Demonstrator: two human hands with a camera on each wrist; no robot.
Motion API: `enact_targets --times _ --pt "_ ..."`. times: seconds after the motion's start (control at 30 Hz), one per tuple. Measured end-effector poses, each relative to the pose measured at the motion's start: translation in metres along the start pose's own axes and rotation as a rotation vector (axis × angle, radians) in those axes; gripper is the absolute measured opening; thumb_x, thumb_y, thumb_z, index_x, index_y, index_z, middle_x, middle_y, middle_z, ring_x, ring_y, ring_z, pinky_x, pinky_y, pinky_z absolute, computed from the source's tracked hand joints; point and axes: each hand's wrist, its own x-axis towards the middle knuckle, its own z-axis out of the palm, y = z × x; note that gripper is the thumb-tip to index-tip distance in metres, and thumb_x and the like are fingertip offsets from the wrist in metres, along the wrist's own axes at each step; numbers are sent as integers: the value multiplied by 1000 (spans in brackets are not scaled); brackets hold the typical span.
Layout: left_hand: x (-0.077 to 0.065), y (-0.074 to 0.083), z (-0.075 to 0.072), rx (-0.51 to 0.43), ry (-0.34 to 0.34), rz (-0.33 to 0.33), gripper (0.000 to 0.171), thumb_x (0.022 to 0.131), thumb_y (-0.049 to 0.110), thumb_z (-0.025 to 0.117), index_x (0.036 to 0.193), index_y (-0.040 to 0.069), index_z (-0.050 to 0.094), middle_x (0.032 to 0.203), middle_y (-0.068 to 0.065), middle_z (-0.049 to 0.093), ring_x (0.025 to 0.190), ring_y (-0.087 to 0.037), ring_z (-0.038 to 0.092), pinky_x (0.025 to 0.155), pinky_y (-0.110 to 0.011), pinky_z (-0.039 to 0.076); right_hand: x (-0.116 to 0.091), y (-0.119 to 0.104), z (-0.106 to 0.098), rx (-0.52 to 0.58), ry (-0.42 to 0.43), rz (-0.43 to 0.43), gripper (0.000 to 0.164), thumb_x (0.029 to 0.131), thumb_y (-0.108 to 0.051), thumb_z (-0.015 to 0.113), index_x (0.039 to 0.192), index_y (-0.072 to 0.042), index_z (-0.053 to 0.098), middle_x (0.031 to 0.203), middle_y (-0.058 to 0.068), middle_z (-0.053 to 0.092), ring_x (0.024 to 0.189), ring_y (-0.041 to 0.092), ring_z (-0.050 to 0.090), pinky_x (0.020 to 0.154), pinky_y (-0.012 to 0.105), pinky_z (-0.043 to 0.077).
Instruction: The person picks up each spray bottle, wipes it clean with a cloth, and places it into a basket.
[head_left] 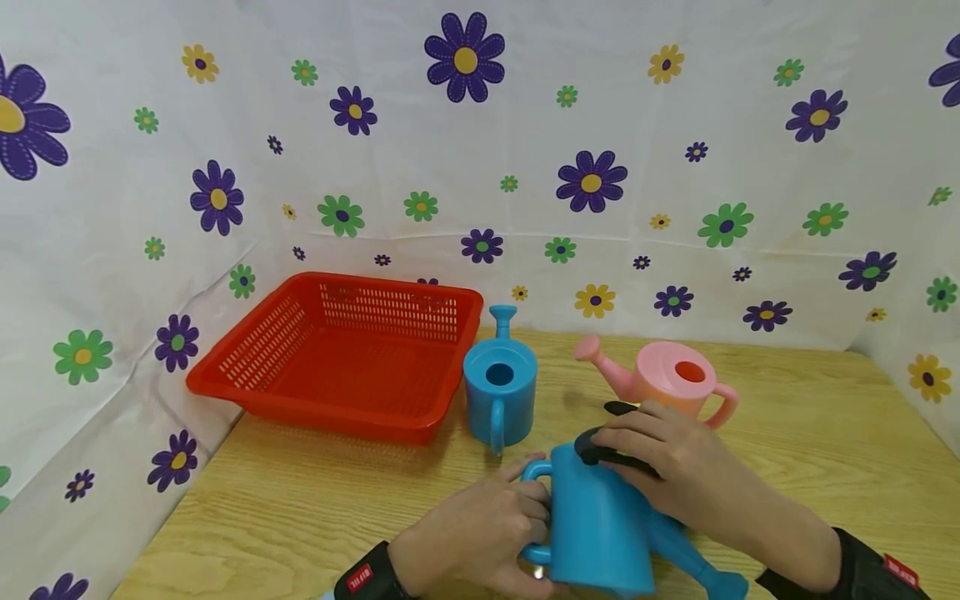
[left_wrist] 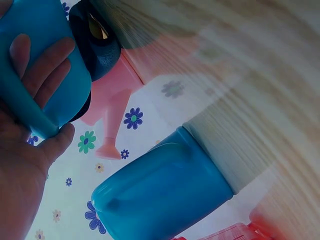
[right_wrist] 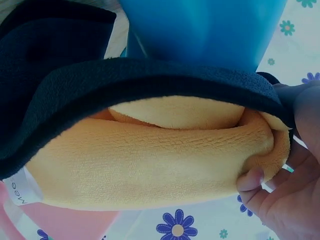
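Blue watering can (head_left: 600, 525), lower centre of the head frame: its spout points to the lower right, and whether it bears on the table (head_left: 315, 500) cannot be told. Left hand (head_left: 487, 529): fingers and thumb gripping the handle. Right hand (head_left: 675, 458): pinching a dark-edged cloth with a yellow inner face (right_wrist: 150, 160) against the can's upper part.

Risks, as judged. The handle grip lies at one side only; hard pressure through the cloth could twist the can and swing its spout. Thick, loosely folded cloth may slip on the smooth wall or bunch between hand and can. The pink watering can (head_left: 663, 367), right of centre, sits just behind the right hand in the frame; a wide stroke could knock it over. The second blue can (head_left: 517, 417), standing upright at centre, is near the left hand and beside the red basket (head_left: 337, 421); a careless lift could strike it.
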Motion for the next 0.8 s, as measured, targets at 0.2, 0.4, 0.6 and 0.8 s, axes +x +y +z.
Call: enact_targets --times 0.2,0.4,0.6,0.8 --pt "0 1 0 4 -29 -15 47 97 63 54 100 24 80 98 14 77 114 -7 63 124 -56 30 0 -2 -4 -27 -43 60 45 70 -10 91 113 -14 75 108 -2 76 100 21 72 83 43 62" --pt "-1 0 1 -6 -23 -25 47 97 63 54 100 23 80 98 13 77 113 -7 63 123 -57 31 -1 -4 -4 -33 -55 60 52 64 -7 94 112 -16 75 107 -3 76 97 19 72 81 42 62" --pt "-3 -3 2 -30 12 -38 41 97 58 57 96 23 79 99 12 77 109 -6 64 120 -55 36 -3 -7 -4 8 -86 53 50 67 -10 93 112 -18 75 107 -5 76 98 19 72 81 42 62" --pt "-6 -7 1 0 53 -55 36 95 55 62 90 24 78 93 12 76 102 -5 62 122 -56 33 -8 -10 -3 58 -82 -3 39 78 -20 87 114 -20 73 108 -7 75 97 15 69 83 38 62"
